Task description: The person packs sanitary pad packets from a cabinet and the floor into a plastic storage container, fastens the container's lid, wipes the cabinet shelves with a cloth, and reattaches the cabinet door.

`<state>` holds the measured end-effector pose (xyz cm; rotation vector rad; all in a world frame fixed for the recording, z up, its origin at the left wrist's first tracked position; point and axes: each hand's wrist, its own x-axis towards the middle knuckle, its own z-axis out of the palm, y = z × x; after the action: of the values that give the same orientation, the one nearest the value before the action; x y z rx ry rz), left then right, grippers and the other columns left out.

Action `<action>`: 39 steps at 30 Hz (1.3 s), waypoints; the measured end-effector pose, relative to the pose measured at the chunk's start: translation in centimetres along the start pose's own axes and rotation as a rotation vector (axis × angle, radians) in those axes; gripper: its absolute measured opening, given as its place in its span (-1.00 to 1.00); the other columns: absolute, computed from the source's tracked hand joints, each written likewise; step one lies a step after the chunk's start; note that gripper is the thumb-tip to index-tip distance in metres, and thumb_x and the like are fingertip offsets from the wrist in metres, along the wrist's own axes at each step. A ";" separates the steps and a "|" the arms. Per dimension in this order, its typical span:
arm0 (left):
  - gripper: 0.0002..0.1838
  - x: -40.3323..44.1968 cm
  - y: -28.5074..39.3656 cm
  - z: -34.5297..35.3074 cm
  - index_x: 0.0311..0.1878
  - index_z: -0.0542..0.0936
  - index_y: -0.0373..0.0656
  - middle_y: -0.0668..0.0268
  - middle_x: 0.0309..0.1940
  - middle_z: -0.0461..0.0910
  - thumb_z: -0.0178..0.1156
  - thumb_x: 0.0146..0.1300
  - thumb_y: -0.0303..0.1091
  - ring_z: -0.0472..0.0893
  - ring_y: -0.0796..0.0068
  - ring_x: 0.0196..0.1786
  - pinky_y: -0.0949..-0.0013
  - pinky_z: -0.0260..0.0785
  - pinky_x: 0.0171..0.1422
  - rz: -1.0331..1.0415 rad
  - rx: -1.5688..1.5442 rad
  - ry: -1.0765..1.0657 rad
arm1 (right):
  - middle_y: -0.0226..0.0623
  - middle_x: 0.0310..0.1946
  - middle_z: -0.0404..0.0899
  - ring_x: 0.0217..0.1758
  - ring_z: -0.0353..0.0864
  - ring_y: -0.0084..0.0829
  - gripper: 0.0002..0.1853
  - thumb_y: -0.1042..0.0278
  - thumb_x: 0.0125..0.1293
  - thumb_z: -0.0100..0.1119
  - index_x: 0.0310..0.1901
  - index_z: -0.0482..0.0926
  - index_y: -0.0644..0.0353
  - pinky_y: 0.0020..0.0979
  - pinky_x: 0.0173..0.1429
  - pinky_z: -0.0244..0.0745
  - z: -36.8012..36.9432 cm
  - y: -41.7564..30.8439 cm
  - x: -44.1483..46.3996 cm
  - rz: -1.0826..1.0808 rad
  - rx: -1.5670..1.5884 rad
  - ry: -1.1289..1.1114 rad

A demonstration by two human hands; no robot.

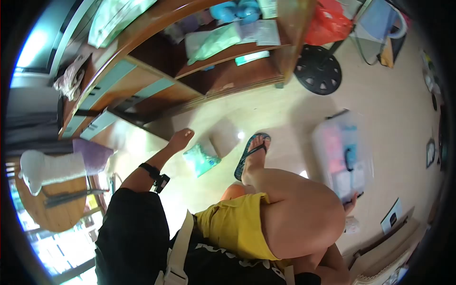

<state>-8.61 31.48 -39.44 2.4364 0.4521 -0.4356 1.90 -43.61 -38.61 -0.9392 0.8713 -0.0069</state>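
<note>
My left hand (182, 138) is low by the cabinet's pulled-out part, fingers curled downward; whatever they may hold is hidden. Just beside it on the floor lies a green and white plastic packet (203, 157). On the other side, my right hand (351, 204) grips the near end of a clear plastic storage box (363, 152), partly hidden behind my bent knee. Pink, blue and white items show through the box's wall, and a dark handle (349, 159) sits on it.
A wooden cabinet (228, 92) with shelves of bags and packets stands ahead. To its right is a round black stand base (318, 70) under a red plastic bag (328, 23). A round wooden stool (71, 213) bears a white plush toy (52, 168) at left. My sandalled foot (254, 154) is between.
</note>
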 end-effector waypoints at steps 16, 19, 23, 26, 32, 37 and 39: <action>-0.67 -7.9 7.2 -0.2 0.10 0.60 -0.12 0.08 -0.01 0.63 0.18 0.33 -0.23 0.58 0.04 0.11 0.14 0.44 0.22 0.248 0.120 0.043 | -0.07 0.07 0.56 0.03 0.61 -0.13 -0.46 0.01 0.31 0.30 0.15 0.51 0.26 -0.02 0.13 0.53 -2.0 -9.5 7.2 -0.847 -0.802 0.929; -0.70 -7.2 18.8 -13.0 0.03 0.60 -0.12 0.18 -0.05 0.61 0.25 0.21 -0.41 0.57 0.09 0.08 0.09 0.41 0.18 0.572 0.169 0.480 | -0.17 0.08 0.56 0.01 0.62 -0.30 -0.65 0.14 0.38 0.24 0.07 0.56 0.17 -0.17 0.05 0.55 6.4 -10.3 3.6 -0.696 -0.296 0.191; -0.57 -9.2 20.2 -28.2 0.04 0.58 -0.08 0.12 0.03 0.51 0.35 0.03 -0.45 0.48 0.02 0.07 -0.02 0.28 0.13 0.595 0.430 1.141 | -0.34 -0.20 0.62 -0.15 0.60 -0.54 -0.84 0.29 0.42 0.16 -0.08 0.56 0.15 -0.55 -0.07 0.48 17.0 -13.3 -6.4 -0.580 -0.353 -0.220; -0.35 -11.6 19.3 -36.7 0.36 0.42 0.08 -0.08 0.40 0.19 0.33 0.21 -0.07 0.17 -0.20 0.44 -0.17 0.00 0.46 0.160 0.648 1.395 | -0.37 -0.23 0.64 -0.27 0.58 -0.60 -0.88 0.31 0.44 0.14 -0.13 0.55 0.16 -0.58 -0.16 0.49 20.7 -14.4 -12.2 -0.656 -0.448 -0.331; -0.22 -10.3 10.6 -40.5 0.45 0.30 0.06 -0.17 0.49 0.06 0.32 0.19 0.06 0.10 -0.33 0.48 -0.33 0.02 0.44 0.115 0.560 1.181 | -0.37 -0.28 0.64 -0.29 0.59 -0.58 -0.86 0.29 0.44 0.15 -0.16 0.57 0.17 -0.54 -0.13 0.50 20.9 -14.6 -15.2 -0.645 -0.513 -0.403; -0.27 -11.5 16.4 -35.9 0.44 0.28 -0.02 -0.08 0.51 0.07 0.32 0.22 -0.21 0.12 -0.29 0.48 -0.29 0.09 0.42 0.022 0.686 1.252 | -0.36 -0.28 0.64 -0.29 0.60 -0.57 -0.85 0.30 0.45 0.14 -0.18 0.57 0.20 -0.54 -0.13 0.52 21.9 -14.0 -17.5 -0.658 -0.539 -0.388; -0.30 -14.5 20.7 -33.4 0.33 0.39 -0.13 -0.05 0.33 0.37 0.35 0.06 -0.47 0.34 -0.15 0.38 -0.10 0.18 0.41 0.486 0.517 0.985 | -0.32 -0.31 0.65 -0.32 0.61 -0.54 -0.83 0.32 0.45 0.15 -0.20 0.57 0.26 -0.51 -0.14 0.54 22.0 -14.0 -18.1 -0.667 -0.550 -0.402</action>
<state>-6.21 33.61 2.29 2.9991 0.1021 1.0127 9.10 -30.35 -10.73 -1.6485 0.1485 -0.1530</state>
